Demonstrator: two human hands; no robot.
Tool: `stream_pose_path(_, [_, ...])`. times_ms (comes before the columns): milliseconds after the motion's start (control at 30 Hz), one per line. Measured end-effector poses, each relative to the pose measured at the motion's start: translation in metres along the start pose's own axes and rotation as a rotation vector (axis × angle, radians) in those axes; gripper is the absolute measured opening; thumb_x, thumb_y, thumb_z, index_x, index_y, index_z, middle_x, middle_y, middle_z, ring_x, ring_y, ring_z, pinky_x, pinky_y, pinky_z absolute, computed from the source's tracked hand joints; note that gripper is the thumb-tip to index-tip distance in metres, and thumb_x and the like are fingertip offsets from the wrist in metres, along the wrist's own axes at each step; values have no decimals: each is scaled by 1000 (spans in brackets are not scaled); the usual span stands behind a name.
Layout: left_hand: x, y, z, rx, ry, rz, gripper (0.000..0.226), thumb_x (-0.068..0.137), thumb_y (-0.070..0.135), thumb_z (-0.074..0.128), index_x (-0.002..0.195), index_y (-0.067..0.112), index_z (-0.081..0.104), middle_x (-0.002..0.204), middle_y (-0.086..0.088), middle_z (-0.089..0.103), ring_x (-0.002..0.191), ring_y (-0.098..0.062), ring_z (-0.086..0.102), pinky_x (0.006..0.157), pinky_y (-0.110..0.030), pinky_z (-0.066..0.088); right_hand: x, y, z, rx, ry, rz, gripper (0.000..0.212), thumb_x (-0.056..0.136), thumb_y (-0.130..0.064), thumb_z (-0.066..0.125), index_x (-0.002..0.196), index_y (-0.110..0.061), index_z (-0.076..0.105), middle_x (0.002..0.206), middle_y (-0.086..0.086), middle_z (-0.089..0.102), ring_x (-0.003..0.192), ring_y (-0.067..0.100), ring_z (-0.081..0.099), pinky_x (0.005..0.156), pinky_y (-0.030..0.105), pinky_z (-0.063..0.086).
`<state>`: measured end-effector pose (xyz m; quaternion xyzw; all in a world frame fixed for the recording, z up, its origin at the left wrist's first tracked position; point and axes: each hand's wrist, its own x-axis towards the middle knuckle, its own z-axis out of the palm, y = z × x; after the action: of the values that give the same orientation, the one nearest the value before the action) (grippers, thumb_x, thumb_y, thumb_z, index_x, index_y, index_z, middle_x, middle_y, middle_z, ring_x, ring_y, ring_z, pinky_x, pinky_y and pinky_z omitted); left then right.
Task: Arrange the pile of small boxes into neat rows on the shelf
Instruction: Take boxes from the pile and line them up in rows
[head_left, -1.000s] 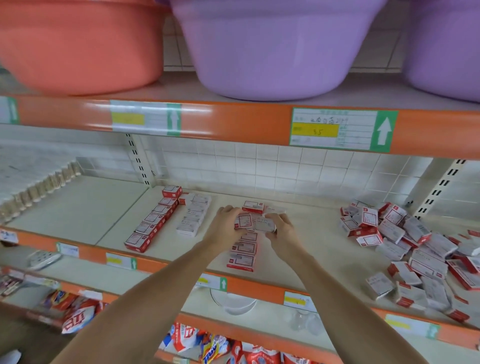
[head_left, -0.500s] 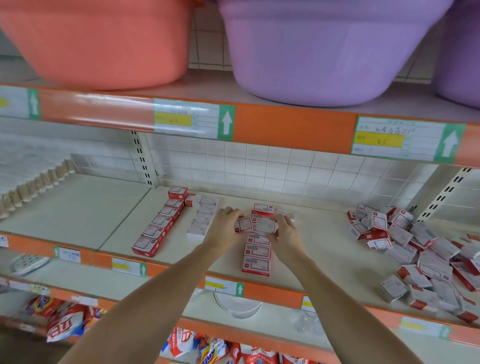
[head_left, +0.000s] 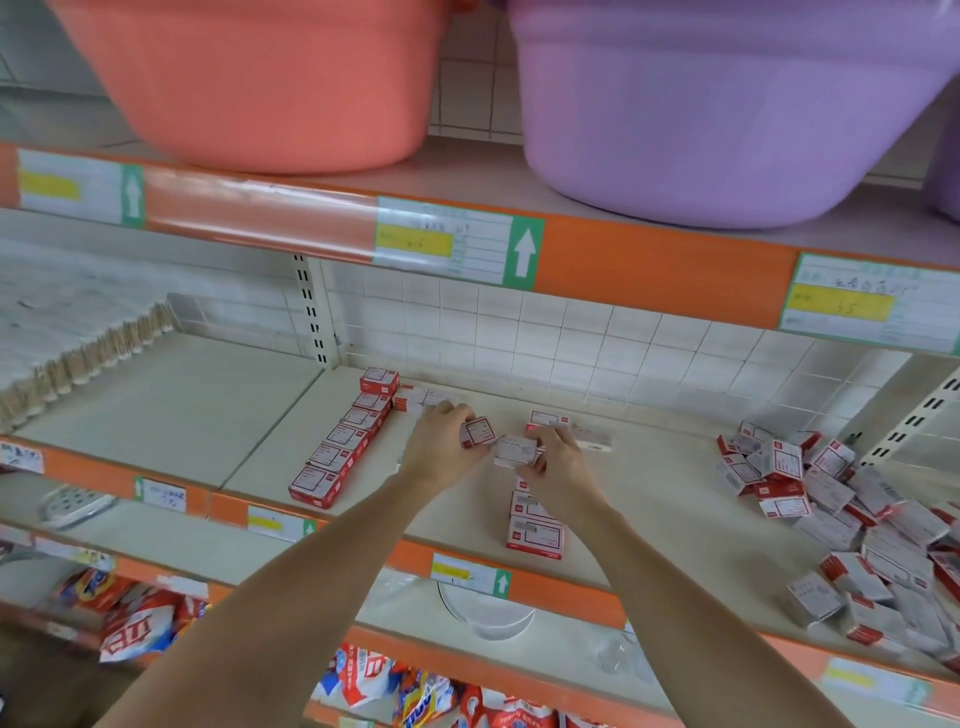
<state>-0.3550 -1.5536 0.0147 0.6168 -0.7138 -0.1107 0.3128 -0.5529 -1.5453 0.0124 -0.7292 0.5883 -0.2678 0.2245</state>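
Head camera looks down on your two hands over the cream shelf (head_left: 675, 499), and the finished row (head_left: 345, 441) of red-and-white boxes at the left of that shelf is the landmark here. Your left hand (head_left: 441, 452) sits just right of the row's far half, fingers curled, pinching one small box (head_left: 478, 431) whose red-framed label faces up. Your right hand (head_left: 558, 462) is further right of the row, its fingers curled over a second box (head_left: 514, 449) that shows a pale side; the two held boxes nearly touch. Under and in front of your right hand runs a shorter line of boxes (head_left: 535, 530) toward the shelf's orange front edge, roughly parallel to the row. At the far end of the row, just to its right, a few more boxes (head_left: 421, 397) lie partly hidden behind your left hand; how many you cannot tell. The loose pile (head_left: 852, 519) lies well to the right of the row, at the shelf's right end, boxes tipped at all angles. Above the row, on the next level up, stand an orange tub (head_left: 270, 78) and a purple tub (head_left: 727, 104). Below the row, lower levels hold a white plate (head_left: 488, 613) and red-and-white bags (head_left: 140, 623).
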Motion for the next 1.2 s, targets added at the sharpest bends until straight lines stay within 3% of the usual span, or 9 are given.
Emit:
stream_pose_path(167, [4, -29, -27, 84, 34, -62, 46, 78, 44, 78, 111, 15, 64, 109, -4, 61, 105, -24, 52, 83, -36, 48, -1, -28, 21, -59, -104, -82, 37, 81, -18, 73, 114, -16, 56, 114, 0, 50, 100, 16, 48, 73, 16, 36])
stream_pose_path(300, [5, -51, -44, 68, 53, -137, 48, 77, 46, 78, 111, 15, 64, 111, -1, 62, 109, -25, 52, 87, -40, 49, -7, -52, 41, -77, -122, -150, 36, 78, -26, 75, 109, -19, 59, 106, -2, 53, 89, 17, 56, 75, 31, 47])
stream_pose_path(433, [-2, -63, -57, 56, 57, -158, 53, 78, 45, 76, 123, 19, 62, 116, 1, 63, 111, -22, 55, 89, -39, 51, -19, -65, 63, -101, -145, -198, 40, 77, -33, 76, 111, -22, 59, 105, -4, 54, 77, 13, 57, 73, 31, 51])
stream_pose_path(700, [-12, -76, -72, 108, 11, -178, 37, 76, 49, 75, 95, 21, 61, 100, 2, 63, 95, -21, 55, 78, -40, 52, -28, -82, 86, -163, -156, -157, 47, 82, -41, 71, 120, -20, 55, 110, -2, 56, 90, 19, 60, 80, 34, 51])
stream_pose_path(833, [-14, -83, -75, 101, 1, -153, 39, 76, 51, 76, 96, 21, 61, 99, 0, 63, 94, -21, 57, 78, -40, 52, -28, -89, 93, -245, -131, -152, 44, 88, -40, 66, 124, -19, 52, 119, 1, 49, 102, 22, 57, 76, 32, 49])
stream_pose_path(1033, [-16, -89, -79, 125, -14, -134, 37, 80, 47, 73, 101, 19, 63, 100, 0, 61, 96, -20, 54, 81, -39, 51, -30, -94, 97, -287, -100, -124, 44, 90, -37, 64, 127, -18, 50, 122, 3, 43, 102, 24, 56, 71, 31, 48])
stream_pose_path(1200, [-15, -90, -77, 47, -38, -132, 29, 77, 43, 77, 86, 25, 58, 94, 2, 61, 90, -20, 57, 77, -40, 53, -27, -96, 98, -275, -93, -80, 44, 92, -31, 64, 130, -17, 48, 124, 4, 42, 103, 25, 57, 74, 32, 49])
